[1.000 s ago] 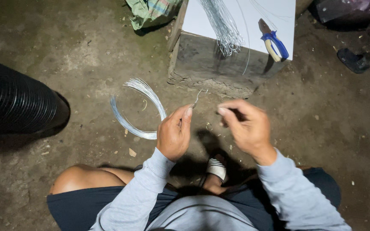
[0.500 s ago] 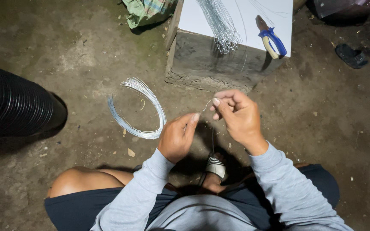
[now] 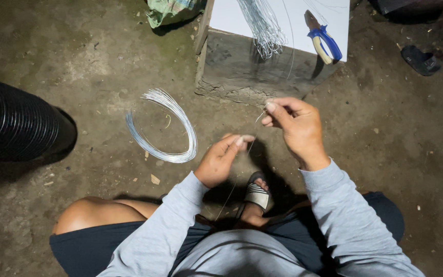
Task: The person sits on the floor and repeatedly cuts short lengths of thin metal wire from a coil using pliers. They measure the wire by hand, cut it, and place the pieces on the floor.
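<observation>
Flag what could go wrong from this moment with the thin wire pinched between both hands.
1. The thin wire is stretched taut between the right hand and left hand; a slip might let its free end whip toward bare skin.
2. It trails down toward the sandalled foot and could snag there.
3. The wire coil lies loose on the dirt floor beside the bare knee and may tangle or prick.

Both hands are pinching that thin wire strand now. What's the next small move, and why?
Probably draw the right hand up and away from the left hand to pull the thin wire straight. The strand runs slack from the right fingertips past the left and trails down toward the sandalled foot, and both hands pinch it close together.
</observation>
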